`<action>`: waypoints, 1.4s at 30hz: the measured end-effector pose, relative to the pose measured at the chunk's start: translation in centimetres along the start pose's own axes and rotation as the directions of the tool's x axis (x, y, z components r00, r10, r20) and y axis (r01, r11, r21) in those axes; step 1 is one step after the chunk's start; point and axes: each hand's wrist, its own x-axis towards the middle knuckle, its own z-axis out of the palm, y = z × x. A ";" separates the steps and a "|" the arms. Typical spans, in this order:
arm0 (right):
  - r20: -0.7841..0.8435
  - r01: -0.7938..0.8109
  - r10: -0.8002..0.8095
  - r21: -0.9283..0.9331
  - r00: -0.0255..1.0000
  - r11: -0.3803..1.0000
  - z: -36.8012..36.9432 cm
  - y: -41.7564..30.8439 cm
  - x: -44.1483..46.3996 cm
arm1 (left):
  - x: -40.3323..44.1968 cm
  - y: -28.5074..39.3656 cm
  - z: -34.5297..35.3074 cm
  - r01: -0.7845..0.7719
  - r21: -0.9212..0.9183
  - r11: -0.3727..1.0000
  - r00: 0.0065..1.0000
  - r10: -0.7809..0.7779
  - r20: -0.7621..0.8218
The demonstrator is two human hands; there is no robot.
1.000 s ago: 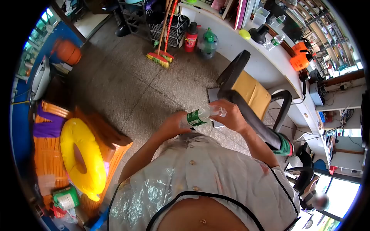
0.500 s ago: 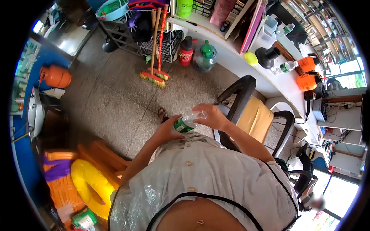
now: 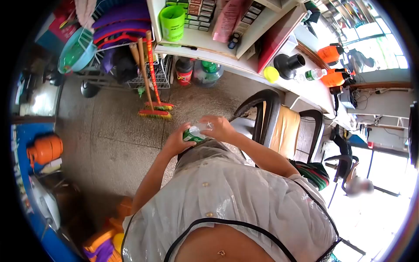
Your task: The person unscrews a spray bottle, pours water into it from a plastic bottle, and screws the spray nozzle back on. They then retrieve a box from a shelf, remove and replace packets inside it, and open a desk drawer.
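A clear plastic bottle with a green label [image 3: 192, 135] is held at waist height in front of the body. My left hand [image 3: 176, 140] is wrapped round its labelled part. At the bottle's other end, my right hand [image 3: 218, 128] has its fingers closed on the clear plastic; whether that is the bottle's end or a separate piece is too small to tell. Just beyond my right hand stands a black-armed chair with a tan seat [image 3: 284, 132].
Two brooms [image 3: 155, 113] lean near a wire rack, beside a red-and-black container [image 3: 184, 71]. A white counter [image 3: 315, 92] on the right holds orange spray bottles [image 3: 334, 77] and another bottle. An orange gas cylinder [image 3: 46, 149] stands at the left. A blurred person [image 3: 358, 186] is at the right.
The view has turned, bringing the shelf and rack closer and moving the yellow ring mostly out of view at lower left. Both hands still hold the bottle.
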 end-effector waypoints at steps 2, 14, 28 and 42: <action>-0.068 -0.072 0.070 -0.025 0.995 0.997 -0.7 1.9 0.5 | 1.3 -0.5 -0.6 -0.010 0.006 1.000 1.000 0.010 -0.028; 0.067 -0.067 0.067 0.012 0.996 0.998 -10.3 4.8 2.1 | 9.5 6.4 2.9 0.012 0.065 0.998 0.999 -0.015 0.049; 0.393 -0.136 0.091 0.089 0.915 0.987 -12.3 10.9 4.0 | 11.5 3.9 6.2 -0.015 0.127 0.992 0.992 0.030 -0.119; -0.203 -0.509 0.469 -0.426 0.859 0.748 -0.4 36.1 27.6 | 6.2 -9.5 7.1 0.321 -0.436 0.841 0.725 -0.514 -0.458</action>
